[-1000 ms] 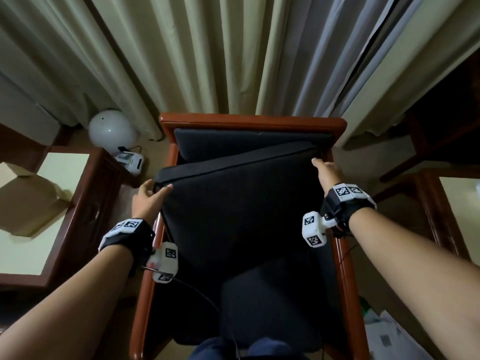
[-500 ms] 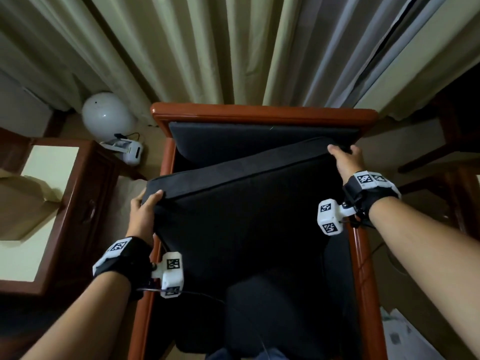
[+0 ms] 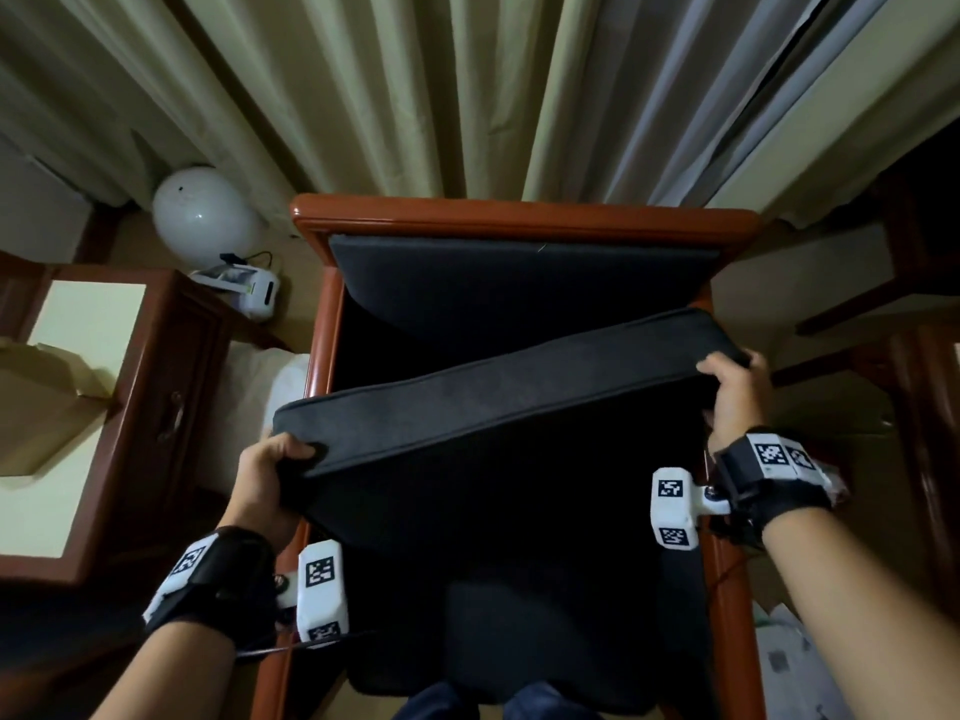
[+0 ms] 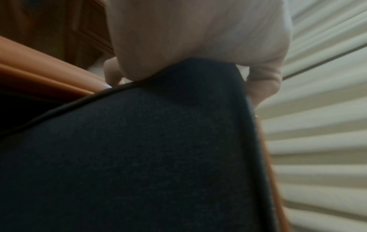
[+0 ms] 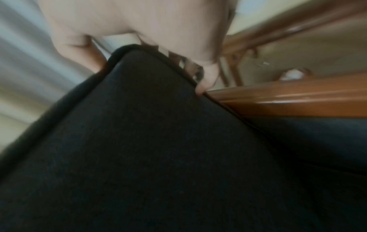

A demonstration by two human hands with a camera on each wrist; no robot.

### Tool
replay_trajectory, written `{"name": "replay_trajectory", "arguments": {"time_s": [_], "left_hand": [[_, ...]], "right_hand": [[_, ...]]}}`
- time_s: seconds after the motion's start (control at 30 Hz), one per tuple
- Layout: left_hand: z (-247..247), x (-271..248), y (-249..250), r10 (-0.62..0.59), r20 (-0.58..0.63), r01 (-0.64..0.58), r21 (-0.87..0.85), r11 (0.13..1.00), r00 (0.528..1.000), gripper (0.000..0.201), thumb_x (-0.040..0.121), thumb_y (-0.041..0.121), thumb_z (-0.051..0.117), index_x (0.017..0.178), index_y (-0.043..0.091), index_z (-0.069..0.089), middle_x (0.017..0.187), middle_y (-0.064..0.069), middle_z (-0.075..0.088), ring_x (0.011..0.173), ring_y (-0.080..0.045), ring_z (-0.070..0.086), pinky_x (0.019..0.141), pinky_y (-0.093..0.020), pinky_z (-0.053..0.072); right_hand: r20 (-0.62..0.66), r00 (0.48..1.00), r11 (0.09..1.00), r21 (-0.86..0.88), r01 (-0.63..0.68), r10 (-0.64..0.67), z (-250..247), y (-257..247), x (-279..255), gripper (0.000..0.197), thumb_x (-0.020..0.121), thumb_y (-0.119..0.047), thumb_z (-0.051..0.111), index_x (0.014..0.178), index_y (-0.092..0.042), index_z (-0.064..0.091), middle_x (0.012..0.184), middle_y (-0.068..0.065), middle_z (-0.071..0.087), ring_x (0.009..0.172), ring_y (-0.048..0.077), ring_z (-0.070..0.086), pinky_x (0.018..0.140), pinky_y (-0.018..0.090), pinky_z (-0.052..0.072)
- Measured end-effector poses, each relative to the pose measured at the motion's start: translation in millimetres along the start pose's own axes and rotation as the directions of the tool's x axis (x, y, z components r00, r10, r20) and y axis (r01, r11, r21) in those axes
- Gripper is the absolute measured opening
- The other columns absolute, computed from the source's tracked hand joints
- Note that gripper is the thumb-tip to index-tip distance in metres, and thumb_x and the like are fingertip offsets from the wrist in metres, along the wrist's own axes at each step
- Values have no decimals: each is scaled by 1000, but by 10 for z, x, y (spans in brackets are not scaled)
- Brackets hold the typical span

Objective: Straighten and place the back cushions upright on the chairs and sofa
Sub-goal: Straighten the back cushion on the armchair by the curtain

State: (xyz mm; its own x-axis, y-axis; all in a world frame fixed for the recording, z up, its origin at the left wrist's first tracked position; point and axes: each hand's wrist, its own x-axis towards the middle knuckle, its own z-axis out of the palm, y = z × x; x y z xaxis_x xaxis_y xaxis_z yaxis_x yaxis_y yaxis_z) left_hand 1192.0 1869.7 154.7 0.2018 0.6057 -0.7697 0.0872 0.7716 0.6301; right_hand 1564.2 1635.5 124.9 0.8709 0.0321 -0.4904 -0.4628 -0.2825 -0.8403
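A dark back cushion is lifted off the wooden armchair, its top edge slanting from lower left to upper right. My left hand grips its left top corner, thumb over the edge. The cushion's right top corner is held by my right hand, fingers curled over it. In the left wrist view the left hand clamps the cushion corner; in the right wrist view the right hand does the same on the cushion. The chair's padded backrest shows behind, and the seat cushion lies below.
Curtains hang right behind the chair. A wooden side table with an open cardboard box stands at the left. A white round object and a small white device lie on the floor. Another wooden table is at the right.
Both hands have pulled the cushion's top edge away from the backrest towards me and raised it. A wider gap now shows between cushion and backrest.
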Motion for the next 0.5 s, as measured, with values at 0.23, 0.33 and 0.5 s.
{"name": "replay_trajectory", "arguments": {"time_s": [0.23, 0.33, 0.5], "left_hand": [[534, -112, 415, 265, 95, -277, 135, 951, 959, 35, 74, -12, 39, 88, 17, 52, 71, -2, 59, 63, -15, 59, 55, -25, 52], [610, -148, 497, 293, 156, -320, 189, 928, 943, 35, 75, -13, 39, 84, 19, 49, 78, -5, 54, 66, -17, 56, 52, -24, 50], [409, 11, 388, 282, 7, -276, 228, 934, 959, 3, 88, 19, 62, 88, 22, 60, 91, -10, 64, 89, -31, 64, 79, -38, 54]], "right_hand": [[-83, 987, 969, 219, -116, 137, -290, 46, 142, 59, 47, -24, 65, 105, -21, 61, 109, 4, 66, 100, 28, 65, 84, 41, 53], [-98, 986, 957, 269, -107, 138, -325, 156, 294, 65, 39, -26, 68, 103, -17, 64, 109, 2, 67, 102, 27, 66, 86, 37, 52], [-68, 993, 972, 221, -76, 93, -314, 431, 511, 73, 35, -41, 78, 105, -25, 67, 119, 1, 69, 110, 25, 64, 104, 50, 46]]}}
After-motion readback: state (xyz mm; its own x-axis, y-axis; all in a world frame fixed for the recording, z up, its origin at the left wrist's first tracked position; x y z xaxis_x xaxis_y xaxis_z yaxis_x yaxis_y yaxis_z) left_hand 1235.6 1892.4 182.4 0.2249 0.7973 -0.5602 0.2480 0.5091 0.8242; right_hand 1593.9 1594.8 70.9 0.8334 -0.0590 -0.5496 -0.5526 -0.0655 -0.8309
